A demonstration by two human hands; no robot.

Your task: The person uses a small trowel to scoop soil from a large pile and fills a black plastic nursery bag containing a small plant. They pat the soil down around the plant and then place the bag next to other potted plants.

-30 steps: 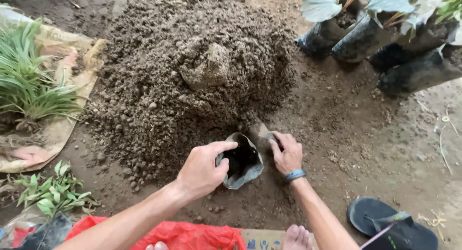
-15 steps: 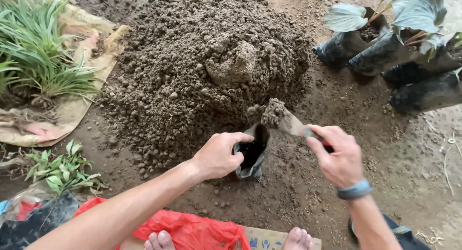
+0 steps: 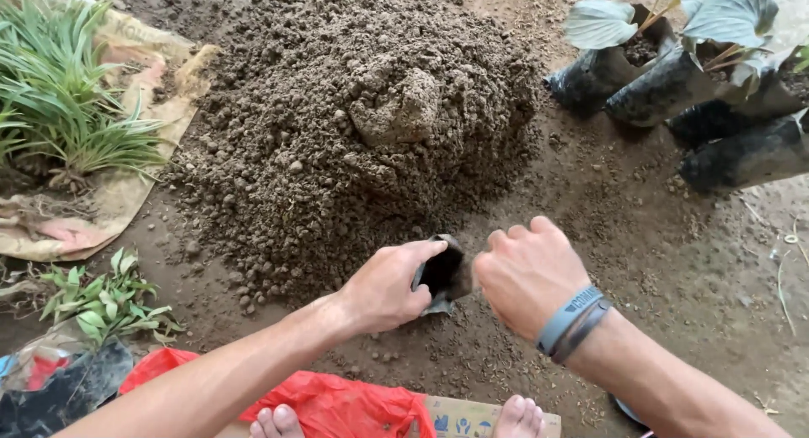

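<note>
My left hand (image 3: 389, 288) grips the rim of a small black planting bag (image 3: 442, 268) and holds it open on the ground at the near foot of a big heap of brown soil (image 3: 362, 109). My right hand (image 3: 527, 274), with a grey band on its wrist, is closed in a fist right beside the bag's mouth. It is turned over the bag and hides nearly all of the small trowel it holds. Only the dark inside of the bag shows.
Several black bags with large-leaved plants (image 3: 649, 67) lie at the top right. Grassy plants (image 3: 59, 93) rest on a tan sack at the left, leafy seedlings (image 3: 101, 299) below them. Red plastic (image 3: 320, 408) and my bare toes (image 3: 518, 417) are at the bottom edge.
My right hand dug the trowel into the heap, lifted a load of soil, then swung in and turned over at the bag's mouth. My left hand kept hold of the bag.
</note>
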